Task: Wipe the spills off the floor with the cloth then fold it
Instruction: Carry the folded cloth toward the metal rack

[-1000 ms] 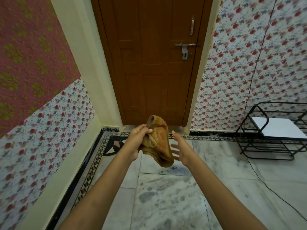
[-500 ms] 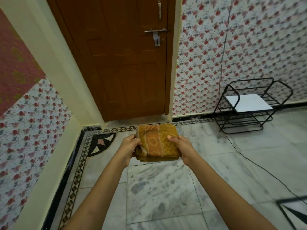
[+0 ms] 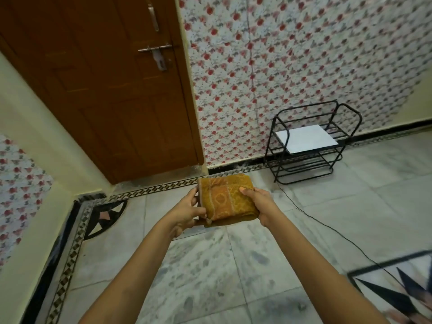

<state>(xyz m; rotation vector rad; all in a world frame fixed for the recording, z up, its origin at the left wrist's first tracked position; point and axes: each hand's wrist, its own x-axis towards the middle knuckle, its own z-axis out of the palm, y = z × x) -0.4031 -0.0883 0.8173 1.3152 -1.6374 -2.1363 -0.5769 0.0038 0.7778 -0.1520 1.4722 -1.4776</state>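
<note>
A mustard-and-orange patterned cloth (image 3: 225, 198), folded into a flat rectangle, is held in the air between both hands above the grey marble floor (image 3: 210, 272). My left hand (image 3: 188, 210) grips its left edge, fingers curled round the fold. At the right edge, my right hand (image 3: 259, 202) holds it with the thumb on top and the fingers underneath. The floor below shows dull grey smudges; I cannot tell whether they are wet.
A brown wooden door (image 3: 112, 90) with a latch stands ahead on the left. A black wire rack (image 3: 308, 146) carrying a white board sits by the flowered wall on the right. A thin black cable (image 3: 327, 226) runs across the floor. Patterned border tiles edge the floor.
A second ago only my left hand held the bunched cloth. Now both hands hold it as a flat folded rectangle, and the view has swung right and down.
</note>
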